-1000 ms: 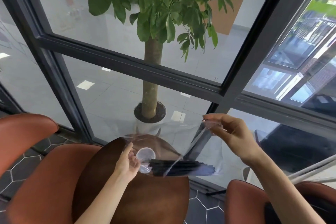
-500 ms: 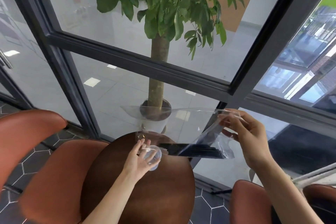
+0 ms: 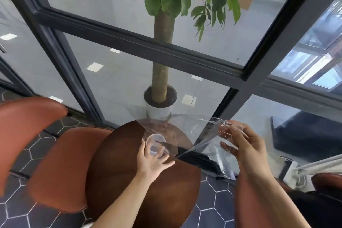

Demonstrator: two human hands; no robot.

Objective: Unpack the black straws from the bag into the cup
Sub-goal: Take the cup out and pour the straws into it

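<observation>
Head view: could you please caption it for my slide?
Right hand tips the clear bag of black straws toward the cup steadied by the left hand.

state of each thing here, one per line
bag: clear, held up tilted over the table, mouth toward the cup
straws: in the bag, tips at the cup rim
cup: upright on the table, steadied
left hand: around the cup
right hand: pinching the bag
table: bears the cup
</observation>
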